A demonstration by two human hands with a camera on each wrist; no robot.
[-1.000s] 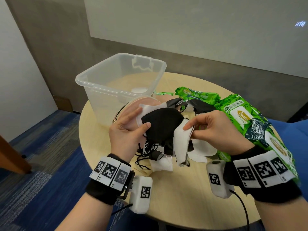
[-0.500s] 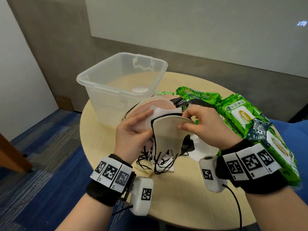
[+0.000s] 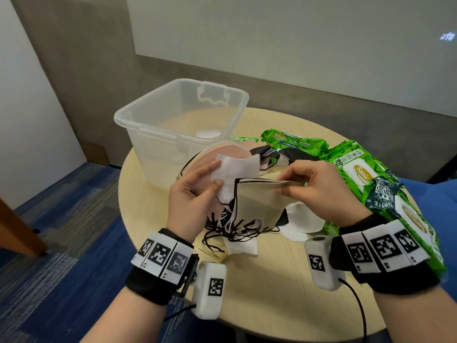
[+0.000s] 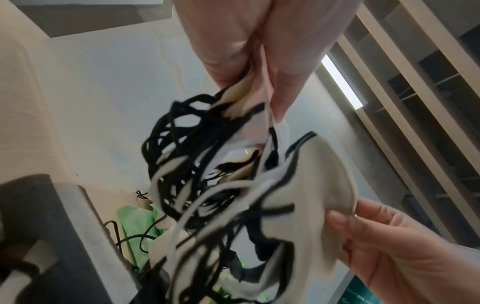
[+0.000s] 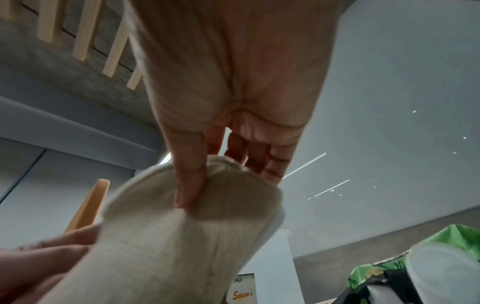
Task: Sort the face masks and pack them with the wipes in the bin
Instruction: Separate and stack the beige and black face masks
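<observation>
The left hand [image 3: 195, 201] holds a fanned stack of face masks [image 3: 230, 179] above the round table [image 3: 272, 280], thumb pressed on the white one on top and fingers curled behind the pink ones, likely so the sorted ones stay together. The right hand [image 3: 319, 189] pinches the top edge of a beige mask [image 3: 259, 204] between thumb and fingertips, holding it against the stack, probably to add it to its like or peel it off. Black and white ear loops [image 3: 232, 229] dangle in a tangle beneath, which may snag. More masks [image 3: 301, 224] lie on the table under the right hand. The clear bin [image 3: 178, 125] stands open at ten o'clock from the hands, and looks empty, though its clear walls make that hard to tell. Green packs of wipes [image 3: 358, 174] lie at two o'clock, not yet packed. Sorting seems to be the step in hand.
</observation>
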